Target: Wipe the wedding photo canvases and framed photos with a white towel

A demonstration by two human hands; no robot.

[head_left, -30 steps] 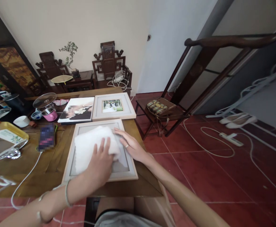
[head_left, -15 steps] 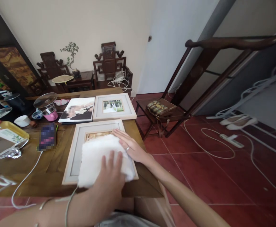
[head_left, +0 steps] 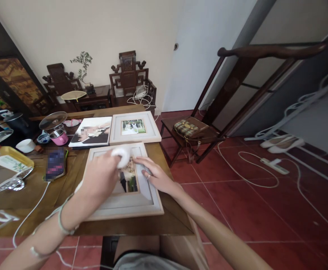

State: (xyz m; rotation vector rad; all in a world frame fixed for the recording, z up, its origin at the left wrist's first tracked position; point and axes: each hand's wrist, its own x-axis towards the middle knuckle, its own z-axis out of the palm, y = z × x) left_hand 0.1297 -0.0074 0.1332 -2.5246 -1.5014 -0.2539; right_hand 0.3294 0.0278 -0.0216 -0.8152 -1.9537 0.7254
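A light wooden picture frame [head_left: 141, 208] with a photo in it lies flat at the near edge of the wooden table [head_left: 54, 210]. My left hand [head_left: 100, 178] is closed around a bunched white cloth [head_left: 120, 155] and hovers over the frame's upper middle. My right hand [head_left: 154, 176] lies flat with fingers stretched on the frame's right side, a ring on one finger.
Behind it lie a second framed photo [head_left: 132, 127] and a photo print [head_left: 92, 131]. To the left are a phone [head_left: 54, 163], a white cable [head_left: 30, 213], a pink cup [head_left: 58, 137], a yellow tray [head_left: 8, 157]. A dark chair with a bag [head_left: 189, 127] stands right.
The cloth lay spread under my left hand and slid down the frame; now it is gathered in that hand, raised toward the frame's top. The photo is uncovered. My right hand stayed put.
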